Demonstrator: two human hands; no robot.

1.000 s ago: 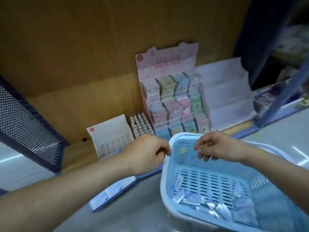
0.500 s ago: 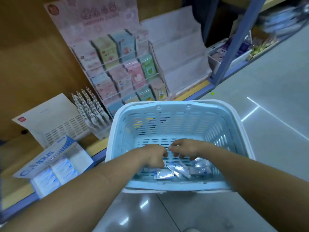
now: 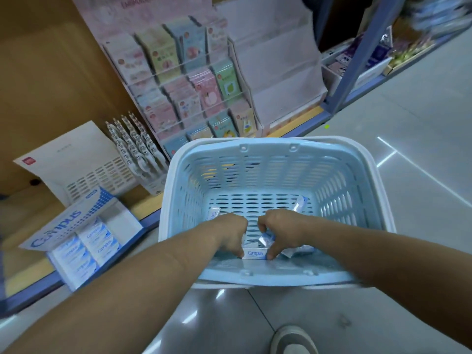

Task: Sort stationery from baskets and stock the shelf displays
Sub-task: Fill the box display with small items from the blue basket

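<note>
A light blue slotted basket (image 3: 270, 149) stands on the floor in front of the shelf. Both my hands are down inside it at the near wall. My left hand (image 3: 231, 235) and my right hand (image 3: 279, 232) pinch the two ends of one small white Campus eraser pack (image 3: 255, 252) between fingertips. Several more wrapped packs lie around them, one (image 3: 213, 215) to the left and one (image 3: 299, 203) to the right. An open Campus display box (image 3: 76, 233) with stacked packs sits on the low shelf at the left.
On the shelf stand a pink rack of pastel notebooks (image 3: 189, 80), an empty white tiered stand (image 3: 278, 70), a white vented display (image 3: 84, 167) and a rack of small pens (image 3: 135, 146). A blue shelf post (image 3: 355, 62) rises at right. My shoe (image 3: 293, 339) shows below on the grey floor.
The view dropped from the shelf to the basket. Both hands went from the basket's rim down to its bottom and took hold of one Campus pack near the front wall.
</note>
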